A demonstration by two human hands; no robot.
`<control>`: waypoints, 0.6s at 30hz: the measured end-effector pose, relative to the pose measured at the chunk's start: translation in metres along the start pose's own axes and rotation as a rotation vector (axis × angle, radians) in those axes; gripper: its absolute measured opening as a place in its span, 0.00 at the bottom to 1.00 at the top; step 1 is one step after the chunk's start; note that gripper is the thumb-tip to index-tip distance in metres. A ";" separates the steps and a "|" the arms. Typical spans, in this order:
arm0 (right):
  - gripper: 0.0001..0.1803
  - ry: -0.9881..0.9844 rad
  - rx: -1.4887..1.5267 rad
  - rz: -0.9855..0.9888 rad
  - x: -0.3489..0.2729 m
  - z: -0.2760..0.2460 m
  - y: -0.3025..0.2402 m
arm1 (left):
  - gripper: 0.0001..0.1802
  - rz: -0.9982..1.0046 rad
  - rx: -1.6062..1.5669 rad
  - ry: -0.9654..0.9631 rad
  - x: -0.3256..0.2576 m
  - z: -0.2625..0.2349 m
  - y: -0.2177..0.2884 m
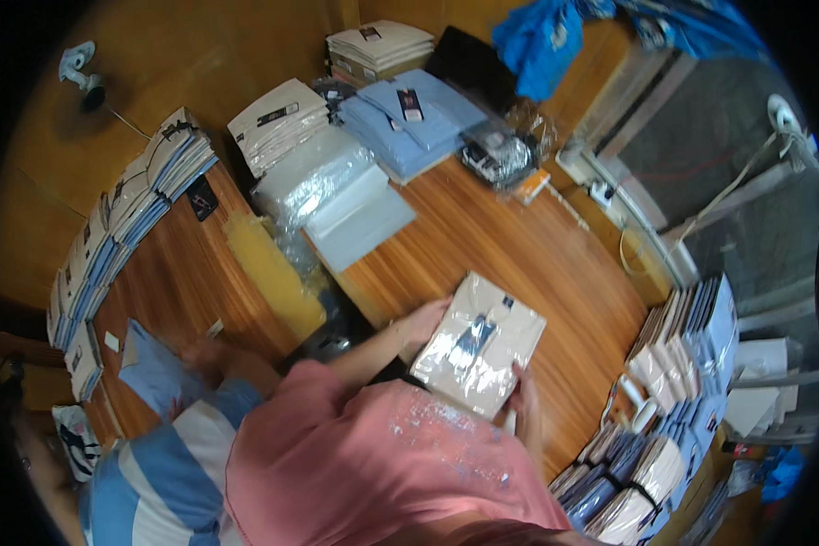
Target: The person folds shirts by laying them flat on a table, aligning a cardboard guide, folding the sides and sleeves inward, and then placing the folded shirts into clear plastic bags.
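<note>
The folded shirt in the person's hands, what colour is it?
Cream, the folded shirt sits in clear wrap; the head view shows it best.

Left hand [425, 320], right hand [525, 393] — both gripping.

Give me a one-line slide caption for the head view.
Both hands, left hand and right hand, hold a bagged cream folded shirt over a wooden table ringed by shirt stacks.

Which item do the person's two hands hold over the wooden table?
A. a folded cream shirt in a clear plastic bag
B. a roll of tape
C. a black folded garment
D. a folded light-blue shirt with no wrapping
A: the left hand and right hand hold opposite edges of the folded cream shirt in a clear plastic bag above the wooden table.
</note>
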State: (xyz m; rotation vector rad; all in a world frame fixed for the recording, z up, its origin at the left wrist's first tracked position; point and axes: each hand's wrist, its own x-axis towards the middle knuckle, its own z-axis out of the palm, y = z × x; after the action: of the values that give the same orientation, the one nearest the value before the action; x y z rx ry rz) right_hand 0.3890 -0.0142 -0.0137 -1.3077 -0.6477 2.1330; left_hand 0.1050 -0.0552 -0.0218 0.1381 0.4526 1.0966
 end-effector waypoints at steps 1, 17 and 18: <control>0.21 0.019 -0.010 -0.039 -0.002 0.005 -0.001 | 0.22 0.040 -0.032 -0.004 0.003 0.001 -0.001; 0.20 0.166 -0.554 -0.087 0.051 0.095 -0.042 | 0.25 0.151 0.281 0.136 0.004 -0.039 0.111; 0.20 0.176 -0.542 -0.111 0.050 0.108 -0.045 | 0.26 0.229 0.320 0.135 -0.006 -0.027 0.115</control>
State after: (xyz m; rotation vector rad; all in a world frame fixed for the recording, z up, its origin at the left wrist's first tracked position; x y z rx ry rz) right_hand 0.2814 0.0402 0.0278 -1.6653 -1.2469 1.7878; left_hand -0.0038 -0.0110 -0.0066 0.4073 0.7466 1.2563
